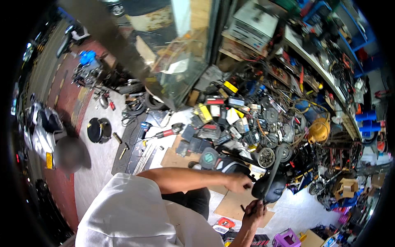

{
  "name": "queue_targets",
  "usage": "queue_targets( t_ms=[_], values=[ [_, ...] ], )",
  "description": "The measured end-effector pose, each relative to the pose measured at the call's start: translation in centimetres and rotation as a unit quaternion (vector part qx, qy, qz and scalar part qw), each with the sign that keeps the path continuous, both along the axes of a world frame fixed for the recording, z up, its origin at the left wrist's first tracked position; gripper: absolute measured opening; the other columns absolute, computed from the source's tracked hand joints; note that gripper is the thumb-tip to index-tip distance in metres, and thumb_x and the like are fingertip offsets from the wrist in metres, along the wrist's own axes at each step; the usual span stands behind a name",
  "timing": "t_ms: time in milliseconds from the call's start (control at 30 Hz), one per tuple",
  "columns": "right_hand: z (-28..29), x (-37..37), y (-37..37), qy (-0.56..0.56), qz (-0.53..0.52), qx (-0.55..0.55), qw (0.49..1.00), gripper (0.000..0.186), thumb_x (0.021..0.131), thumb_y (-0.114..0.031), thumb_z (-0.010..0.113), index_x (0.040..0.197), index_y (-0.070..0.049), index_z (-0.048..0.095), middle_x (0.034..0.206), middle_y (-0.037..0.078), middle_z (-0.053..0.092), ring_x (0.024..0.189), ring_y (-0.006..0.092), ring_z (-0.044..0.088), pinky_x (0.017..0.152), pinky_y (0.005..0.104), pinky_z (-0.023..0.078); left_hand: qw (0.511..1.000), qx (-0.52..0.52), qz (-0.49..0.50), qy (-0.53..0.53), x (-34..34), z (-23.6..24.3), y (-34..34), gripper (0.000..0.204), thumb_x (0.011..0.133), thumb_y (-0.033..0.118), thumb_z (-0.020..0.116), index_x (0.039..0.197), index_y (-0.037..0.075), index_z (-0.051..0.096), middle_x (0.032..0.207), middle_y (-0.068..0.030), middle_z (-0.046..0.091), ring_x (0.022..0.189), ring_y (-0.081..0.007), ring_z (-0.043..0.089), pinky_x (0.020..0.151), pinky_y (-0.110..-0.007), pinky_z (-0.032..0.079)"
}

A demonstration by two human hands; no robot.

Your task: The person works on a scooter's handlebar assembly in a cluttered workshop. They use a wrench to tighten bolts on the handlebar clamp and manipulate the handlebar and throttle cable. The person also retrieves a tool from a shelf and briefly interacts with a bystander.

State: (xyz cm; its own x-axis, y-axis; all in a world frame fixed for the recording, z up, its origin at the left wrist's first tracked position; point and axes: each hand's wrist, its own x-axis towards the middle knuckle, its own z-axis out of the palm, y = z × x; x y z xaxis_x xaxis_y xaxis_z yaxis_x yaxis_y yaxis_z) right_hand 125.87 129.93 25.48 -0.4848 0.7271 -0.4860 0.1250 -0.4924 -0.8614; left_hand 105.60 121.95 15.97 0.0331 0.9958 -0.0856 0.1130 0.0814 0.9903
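My right hand is wrapped round the lower end of a long grey metal bar, which slants up and to the right over a rounded black item like a helmet or seat. My left hand is left of that item, fingers curled; whether they hold anything is hidden. Close by are a tin of small metal pieces, a grey case and a black-and-white bag. Brown cardboard lies on the floor below my hands.
A dense heap of boxes and parts spreads ahead, beside a glass panel. Shelves line the right. Tools lie on the left, near a black round container and a silver scooter. A purple crate sits low right.
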Motion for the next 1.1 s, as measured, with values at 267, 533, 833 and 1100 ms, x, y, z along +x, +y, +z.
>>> queue_targets(
  t_ms=[267,533,833,1100],
  values=[
    [6.4,-10.4,-19.8,0.239,0.060,0.045,0.968,0.023,0.105,-0.029,0.059,0.099,-0.006,0.059,0.078,-0.002,0.052,0.069,0.0088,0.043,0.065,0.0266,0.038,0.984,-0.118,0.100,-0.084,-2.8,16.2,-22.7,0.042,0.082,0.009,0.063,0.122,-0.002,0.060,0.094,-0.0229,0.072,0.087,-0.0367,0.073,0.074,-0.045,0.056],
    [10.2,-18.0,-41.0,0.237,0.199,-0.055,0.949,0.037,0.098,-0.016,0.062,0.129,0.002,0.051,0.088,0.004,0.053,0.087,0.0173,0.052,0.091,0.0376,0.045,0.909,-0.055,0.406,-0.070,0.1,12.1,-56.1,0.015,0.090,0.014,0.065,0.094,0.000,0.069,0.082,-0.0106,0.069,0.076,-0.0207,0.068,0.070,-0.038,0.054],
    [-2.7,-22.0,-43.5,-0.038,0.369,-0.138,0.918,0.021,0.090,-0.016,0.068,0.107,-0.004,0.062,0.079,0.001,0.057,0.076,0.0174,0.056,0.074,0.0342,0.047,0.401,-0.603,0.689,-0.035,25.6,-2.0,-89.8,0.031,0.091,0.025,0.059,0.101,0.001,0.075,0.108,-0.0269,0.073,0.103,-0.0423,0.071,0.091,-0.052,0.056],
    [-18.6,-18.7,-47.2,-0.348,0.307,-0.210,0.860,0.029,0.094,-0.018,0.062,0.069,-0.015,0.047,0.060,0.001,0.046,0.048,0.0195,0.045,0.046,0.0352,0.038,0.164,-0.541,0.810,-0.156,38.1,0.0,-94.3,0.053,0.092,0.037,0.070,0.121,-0.006,0.068,0.116,-0.0298,0.071,0.114,-0.0433,0.066,0.098,-0.045,0.049]
  ],
)
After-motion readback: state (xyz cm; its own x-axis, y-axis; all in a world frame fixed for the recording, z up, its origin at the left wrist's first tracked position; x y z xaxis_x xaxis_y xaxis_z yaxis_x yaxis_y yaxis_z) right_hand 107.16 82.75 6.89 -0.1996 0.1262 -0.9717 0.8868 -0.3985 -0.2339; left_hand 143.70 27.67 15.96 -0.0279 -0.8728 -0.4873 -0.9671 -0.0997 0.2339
